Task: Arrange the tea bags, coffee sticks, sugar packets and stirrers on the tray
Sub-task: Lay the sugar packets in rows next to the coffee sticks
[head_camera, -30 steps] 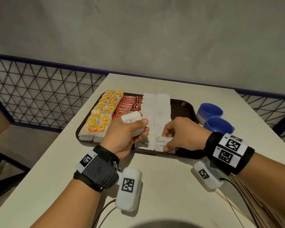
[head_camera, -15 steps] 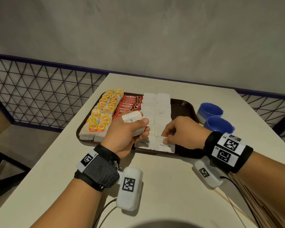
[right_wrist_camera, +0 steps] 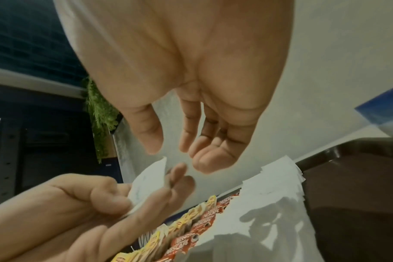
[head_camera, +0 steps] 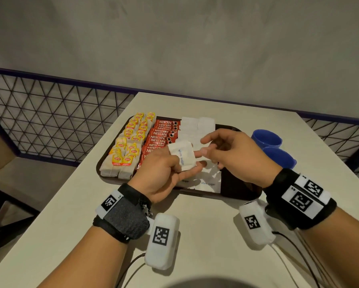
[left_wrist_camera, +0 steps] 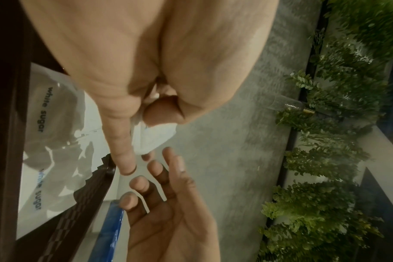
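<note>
Up above the tray's near edge, left hand (head_camera: 161, 173) gripping a small stack of white sugar packets (head_camera: 182, 155), fingers curled round it with the thumb on top, "white sugar" lettering facing up. Right hand (head_camera: 234, 157) just beside the stack, fingers (right_wrist_camera: 204, 140) loosely spread and holding nothing, tips close to the packets' right edge; touching or not, cannot tell. Below both hands, two columns of laid sugar packets (head_camera: 197, 126) running from the far edge of the brown tray (head_camera: 241, 189) to its near edge, the nearest ones partly in the hands' shadow. Left of those, a column of red Nescafe coffee sticks (head_camera: 161, 135) overlapping front to back. Along the tray's left edge, two columns of Lipton tea bags (head_camera: 130, 142) with yellow tags upright. Right part of the tray bare and dark. Off the tray's right edge, two blue cups (head_camera: 266, 139) on the white table (head_camera: 205, 235), one nearer than the other. At the table's near right corner, thin wooden stirrers (head_camera: 328, 265) partly hidden under the right forearm.
</note>
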Available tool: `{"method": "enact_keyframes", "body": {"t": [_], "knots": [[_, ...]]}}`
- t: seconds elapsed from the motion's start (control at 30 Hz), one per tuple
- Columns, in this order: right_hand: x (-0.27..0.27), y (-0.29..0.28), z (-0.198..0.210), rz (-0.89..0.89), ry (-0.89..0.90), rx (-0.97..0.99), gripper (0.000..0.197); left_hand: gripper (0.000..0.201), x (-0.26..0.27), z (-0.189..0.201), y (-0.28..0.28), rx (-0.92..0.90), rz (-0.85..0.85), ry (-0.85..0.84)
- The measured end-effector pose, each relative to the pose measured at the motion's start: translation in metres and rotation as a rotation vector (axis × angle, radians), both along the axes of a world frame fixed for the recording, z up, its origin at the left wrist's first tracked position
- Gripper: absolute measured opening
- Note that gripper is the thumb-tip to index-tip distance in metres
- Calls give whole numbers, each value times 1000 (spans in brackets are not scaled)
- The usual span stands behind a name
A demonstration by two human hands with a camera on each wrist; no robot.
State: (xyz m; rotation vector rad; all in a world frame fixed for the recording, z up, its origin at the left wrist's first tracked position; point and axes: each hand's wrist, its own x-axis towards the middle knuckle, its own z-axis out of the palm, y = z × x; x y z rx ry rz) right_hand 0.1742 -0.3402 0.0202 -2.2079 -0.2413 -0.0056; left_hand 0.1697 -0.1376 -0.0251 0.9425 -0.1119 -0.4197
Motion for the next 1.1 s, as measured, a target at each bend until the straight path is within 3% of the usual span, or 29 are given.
{"method": "enact_keyframes", "body": {"t": [0.13, 0.27, 0.4, 0.57, 0.67, 0.8, 0.93, 1.1], "knots": [[-9, 9, -6, -35, 2, 93, 23, 51, -4, -3, -3, 53, -116, -62], [-16, 6, -11, -43, -21, 133, 14, 37, -7, -2, -3, 113, -136, -97], [-21, 2, -10, -39, 87, 293, 15, 20, -7, 0, -3, 213, -43, -89], [-23, 1, -8, -60, 288, 552, 16, 15, -1, -2, -2, 268, 131, -68], [-26, 1, -8, -18, 290, 446, 19, 17, 1, -4, -2, 295, 141, -96], [-27, 1, -7, -10, 109, 225, 21, 11, -3, -5, -3, 351, 73, -140], [-28, -1, -5, -89, -11, 302, 20, 16, -3, -4, -3, 277, 92, -101], [-33, -2, -3, -14, 34, 306, 12, 17, -7, 3, -4, 184, 103, -77]]}}
